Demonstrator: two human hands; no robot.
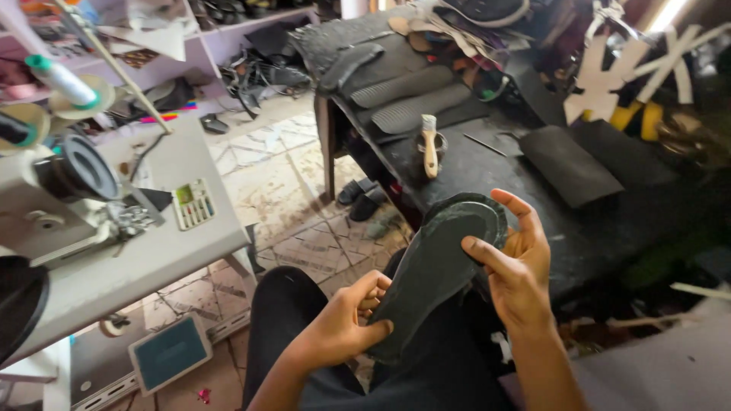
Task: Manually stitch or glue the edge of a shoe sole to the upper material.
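Brush (430, 146) (perhaps in glue pot), sewing machine (57, 198)

Daylight bright on the floor, dark workbench in shadow, glare top right, edges stretched, slightly soft

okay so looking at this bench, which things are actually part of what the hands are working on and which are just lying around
In hand:
- dark shoe sole, gripped at its near end by the left hand and at its far end by the right hand

Lying about:
- brush standing in a small pot on the black workbench
- ribbed sole pieces
- sewing machine with thread spool
- sandals on the floor
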